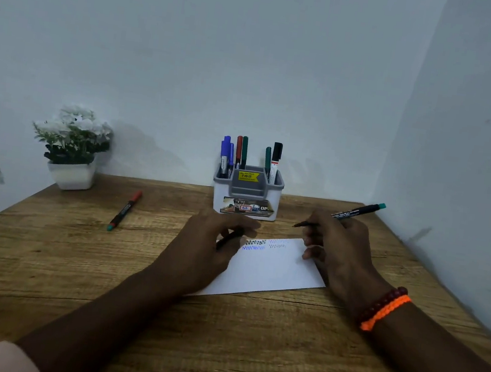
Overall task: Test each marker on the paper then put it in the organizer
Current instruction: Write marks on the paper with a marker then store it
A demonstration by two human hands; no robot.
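a: one potted plant with white flowers sits far left on the wooden table, against the wall. what's next to it?

b: a single marker lying flat, red cap toward the wall, teal end toward the near edge, well apart from everything else.

a: and the left hand?

b: it rests on the left part of the white paper, fingers curled around a small dark piece that looks like a cap. i can't tell more than that.

a: the paper itself?

b: it lies flat in the middle, tilted a little, with black, blue, faint red and grey zigzag scribbles along its far edge.

a: behind it?

b: the white and grey organizer, close to the wall, holding blue, red, green and black markers upright in its back compartments.

a: then the right hand?

b: closed on a black marker with a teal end, uncapped tip pointing left just above the paper's far right corner. beaded and orange bracelets circle that wrist.
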